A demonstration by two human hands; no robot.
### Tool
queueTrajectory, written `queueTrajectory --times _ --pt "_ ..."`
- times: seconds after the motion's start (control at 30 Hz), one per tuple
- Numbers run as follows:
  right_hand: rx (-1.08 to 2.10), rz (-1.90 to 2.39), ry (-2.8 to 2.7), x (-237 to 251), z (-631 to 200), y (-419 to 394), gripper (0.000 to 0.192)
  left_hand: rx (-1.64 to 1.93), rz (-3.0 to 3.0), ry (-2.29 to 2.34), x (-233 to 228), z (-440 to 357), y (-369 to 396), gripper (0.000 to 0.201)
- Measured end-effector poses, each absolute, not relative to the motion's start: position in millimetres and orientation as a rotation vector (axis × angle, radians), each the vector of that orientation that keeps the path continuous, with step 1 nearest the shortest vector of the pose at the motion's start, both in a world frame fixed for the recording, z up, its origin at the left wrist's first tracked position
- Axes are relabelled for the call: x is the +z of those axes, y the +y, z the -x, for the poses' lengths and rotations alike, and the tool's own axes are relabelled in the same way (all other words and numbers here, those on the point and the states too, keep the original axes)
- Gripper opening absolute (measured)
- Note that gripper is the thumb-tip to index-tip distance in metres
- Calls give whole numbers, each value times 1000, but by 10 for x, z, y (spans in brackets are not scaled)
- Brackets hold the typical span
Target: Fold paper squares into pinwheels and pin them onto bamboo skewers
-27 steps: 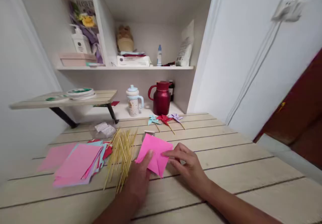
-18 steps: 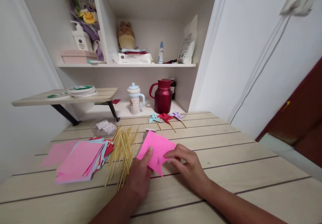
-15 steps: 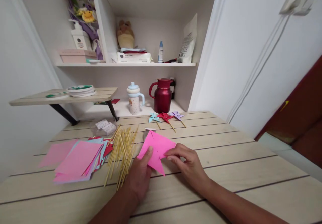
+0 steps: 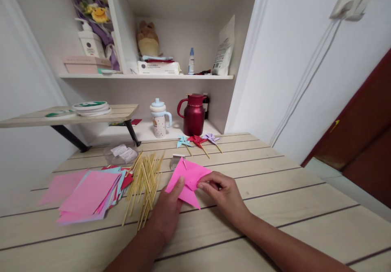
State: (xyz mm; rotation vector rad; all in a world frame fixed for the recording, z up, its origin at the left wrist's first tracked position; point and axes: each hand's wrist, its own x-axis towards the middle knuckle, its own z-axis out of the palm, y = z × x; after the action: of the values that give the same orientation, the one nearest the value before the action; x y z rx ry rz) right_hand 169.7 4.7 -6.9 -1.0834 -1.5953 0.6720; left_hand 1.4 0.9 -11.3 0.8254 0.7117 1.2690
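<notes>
A bright pink sheet of paper (image 4: 190, 174), slit in from its corners, is held above the table between both hands. My left hand (image 4: 168, 207) grips its left side, thumb on top and fingers hidden underneath. At the right edge, my right hand (image 4: 224, 192) pinches one corner flap between thumb and fingertips. Just behind the sheet stands a small clear box (image 4: 177, 160), partly covered by it. Several thin yellow sticks (image 4: 146, 182) lie in a loose heap left of my left hand.
Stacked coloured paper (image 4: 90, 192) lies at the left, near a clear container with white packets (image 4: 124, 153). Three finished pinwheels (image 4: 197, 141) rest at the back, before a red jug (image 4: 194, 115) and a cup (image 4: 159, 119). A raised wooden stand (image 4: 122, 113) holds tape rolls (image 4: 91, 107).
My right hand has drawn the pinched corner slightly inward, and the slit beside it has opened a little. The whole view has shifted slightly, with things appearing further left.
</notes>
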Motion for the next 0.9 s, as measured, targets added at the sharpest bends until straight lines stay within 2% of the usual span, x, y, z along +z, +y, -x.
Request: queueTrajectory --times 0.57,0.9 --pt "787 1118 -1489 -66 -1679 83 19 1262 -968 923 -127 -46 6 34" --pt "742 1106 -1518 -48 -1671 60 30 1325 -944 1035 -68 -86 -25 22"
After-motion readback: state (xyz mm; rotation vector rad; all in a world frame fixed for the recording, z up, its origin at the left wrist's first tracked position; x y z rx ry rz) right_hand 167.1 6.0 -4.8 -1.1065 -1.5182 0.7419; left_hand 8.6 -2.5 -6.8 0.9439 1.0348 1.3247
